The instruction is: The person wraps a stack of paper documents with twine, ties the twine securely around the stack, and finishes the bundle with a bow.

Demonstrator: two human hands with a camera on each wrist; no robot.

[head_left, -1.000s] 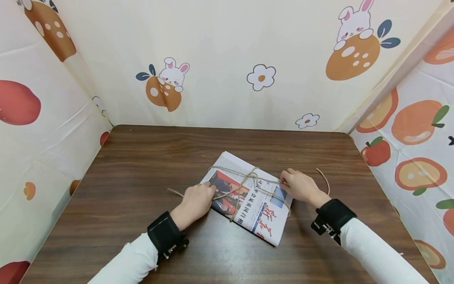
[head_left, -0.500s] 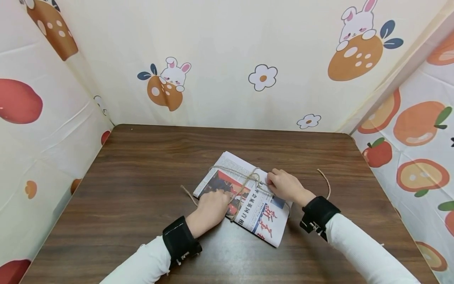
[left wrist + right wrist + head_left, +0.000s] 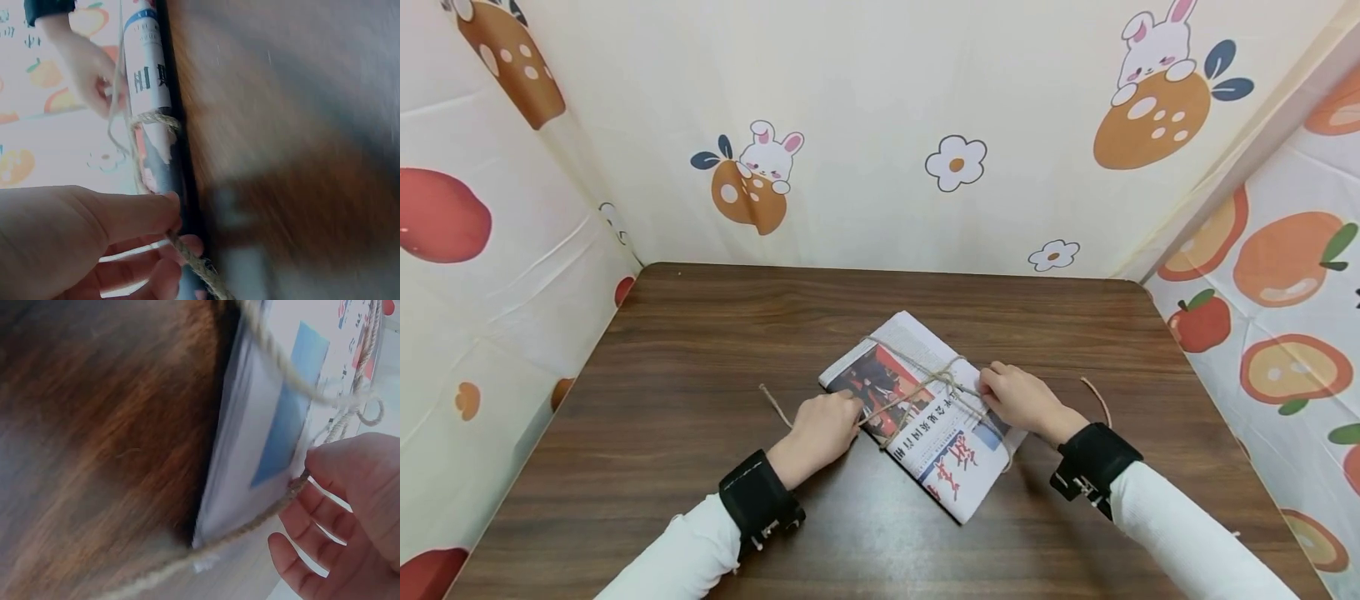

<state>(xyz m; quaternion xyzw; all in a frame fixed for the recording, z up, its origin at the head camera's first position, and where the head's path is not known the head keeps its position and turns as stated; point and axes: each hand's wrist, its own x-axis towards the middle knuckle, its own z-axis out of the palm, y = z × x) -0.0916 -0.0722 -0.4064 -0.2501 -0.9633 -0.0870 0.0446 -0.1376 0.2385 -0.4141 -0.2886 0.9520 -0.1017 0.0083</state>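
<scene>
A flat stack of folded newspapers [image 3: 936, 429] lies at a slant on the table. Thin twine [image 3: 942, 377] crosses over it and meets in a loop or knot on top. At the stack's left edge, my left hand [image 3: 822, 429] pinches one length of twine between thumb and fingers; the left wrist view shows this rope [image 3: 199, 265] leaving the fingertips. Over the stack's right side, my right hand [image 3: 1026, 406] pinches the other length between thumb and forefinger, its remaining fingers loosely bent in the right wrist view. A loose twine tail [image 3: 165, 570] runs out from that grip.
The brown wood-grain table [image 3: 715, 358] extends around the stack. Cloth walls printed with fruit and rabbits stand behind it [image 3: 865, 92] and at both sides. Loose twine ends stick out past both hands. Black bands are strapped round both wrists.
My left hand moved right over the newspapers, then back left to their edge. The right hand shifted left, then slightly back right. The newspaper stack has turned a little clockwise.
</scene>
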